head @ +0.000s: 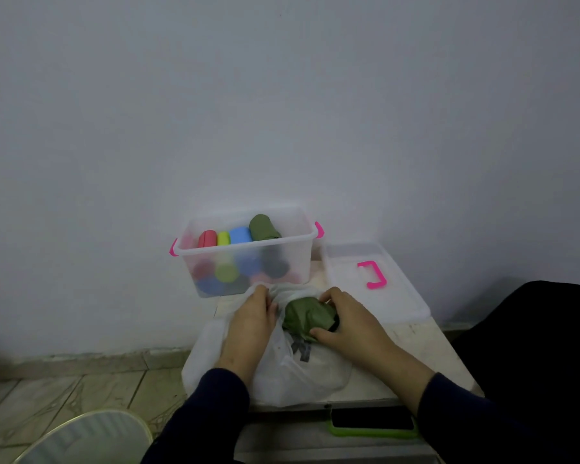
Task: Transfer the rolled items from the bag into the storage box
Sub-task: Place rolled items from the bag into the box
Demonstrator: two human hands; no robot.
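Nearest the camera, at the near edge of the small table (pixel 426 349), lies a dark phone in a green case (pixel 372 426), beside the person's dark sleeves. Just beyond it a white plastic bag (pixel 282 373) sits on the table's near left part, its left side hanging over the edge. The left hand (pixel 252 324) grips the gathered mouth of the bag, fingers curled into the plastic. The right hand (pixel 345 321) curls round an olive-green roll (pixel 307 318) at the bag's opening, thumb below and fingers over its top; whether the roll is quite free of the bag is hard to tell. At the far left corner, against the wall, stands the clear storage box (pixel 248 252) with pink latches, holding red, yellow, blue and olive rolls in its top row and more, blurred, beneath. Its clear lid (pixel 369 279), with a pink handle, lies along the far right edge.
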